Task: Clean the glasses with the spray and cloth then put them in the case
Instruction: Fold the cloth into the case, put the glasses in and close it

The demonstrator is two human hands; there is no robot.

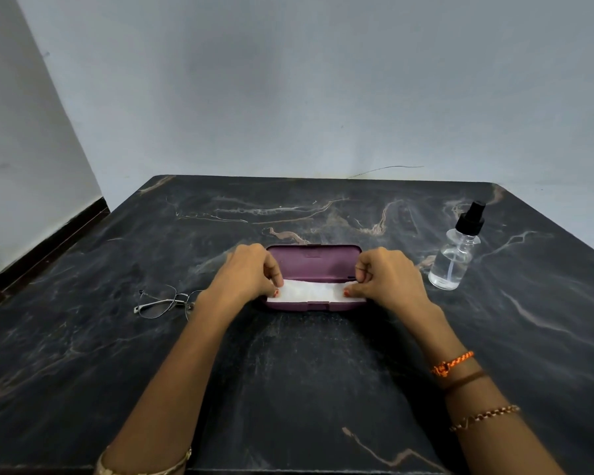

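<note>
A purple glasses case (pixel 314 264) lies open in the middle of the dark marble table, its lid raised toward the far side. A white cloth (pixel 311 292) lies in the case's lower half. My left hand (pixel 249 272) pinches the cloth's left end and my right hand (pixel 386 275) pinches its right end. Thin wire-framed glasses (pixel 163 303) rest on the table left of my left wrist, untouched. A clear spray bottle (pixel 455 258) with a black nozzle stands upright to the right of the case.
The marble table (pixel 306 371) stretches toward me between my forearms. A grey wall runs behind its far edge, and a gap with dark skirting drops off along the left edge.
</note>
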